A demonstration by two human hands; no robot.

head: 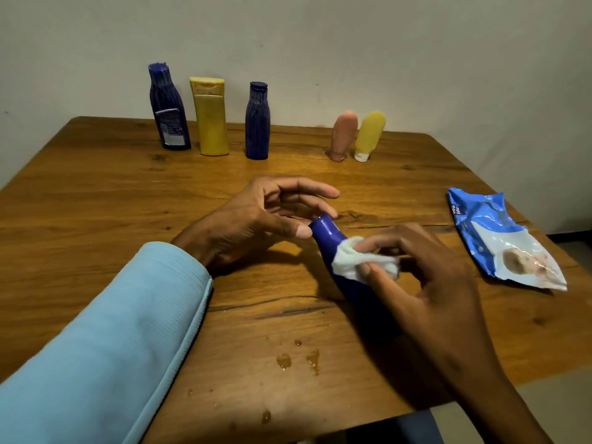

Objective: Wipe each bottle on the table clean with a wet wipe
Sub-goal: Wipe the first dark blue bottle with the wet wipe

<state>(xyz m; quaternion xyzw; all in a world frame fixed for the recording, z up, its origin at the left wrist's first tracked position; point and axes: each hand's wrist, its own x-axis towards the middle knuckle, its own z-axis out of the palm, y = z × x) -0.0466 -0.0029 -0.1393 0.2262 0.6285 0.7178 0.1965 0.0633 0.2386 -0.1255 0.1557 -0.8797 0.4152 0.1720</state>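
Blue bottle (330, 248) sits mid-desk, tilted; long axis runs from the cap at upper left, away from the person, down to the base near the right wrist. Base is hidden behind the right hand, so can't tell if it touches the desk (128, 193). Left hand (256, 216): thumb + fingertip pinch the cap, other fingers loose. Right hand (416, 270): grip pinches a white wet wipe (352, 261) w/ thumb and fingers, pressed on the bottle's shoulder. Five more bottles upright along the far edge. Wipe pack (503, 238) lies flat at right, well apart. Few droplets (298, 358) on the near side.
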